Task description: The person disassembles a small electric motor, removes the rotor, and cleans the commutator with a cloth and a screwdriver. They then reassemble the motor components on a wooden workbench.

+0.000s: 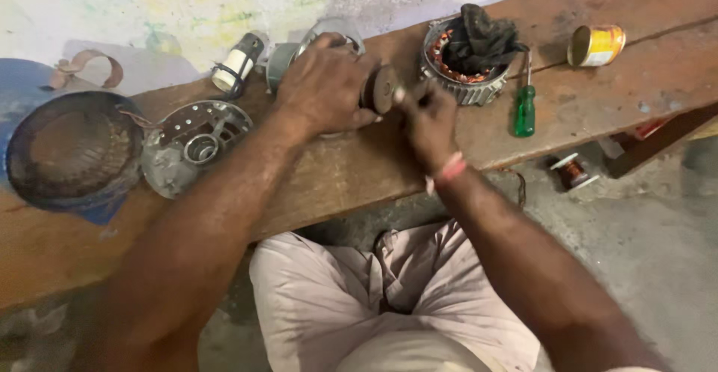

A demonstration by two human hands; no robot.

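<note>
My left hand (323, 86) grips a round metal motor part (381, 88) on the wooden bench (351, 170), its fingers wrapped over the top. My right hand (428, 121) is closed around something small at the end of that part, right beside the left hand; what it pinches is hidden by the fingers. A grey metal housing (329, 32) lies just behind the left hand.
A motor stator with copper windings (465, 73) holds a dark rag (482, 35). Beside it lie a green-handled screwdriver (524, 110) and a yellow tin can (596, 45). To the left are a perforated metal cover (193, 144), a round dark bowl (73, 150) and a white capacitor (238, 62). A wire spool (573, 170) lies on the floor.
</note>
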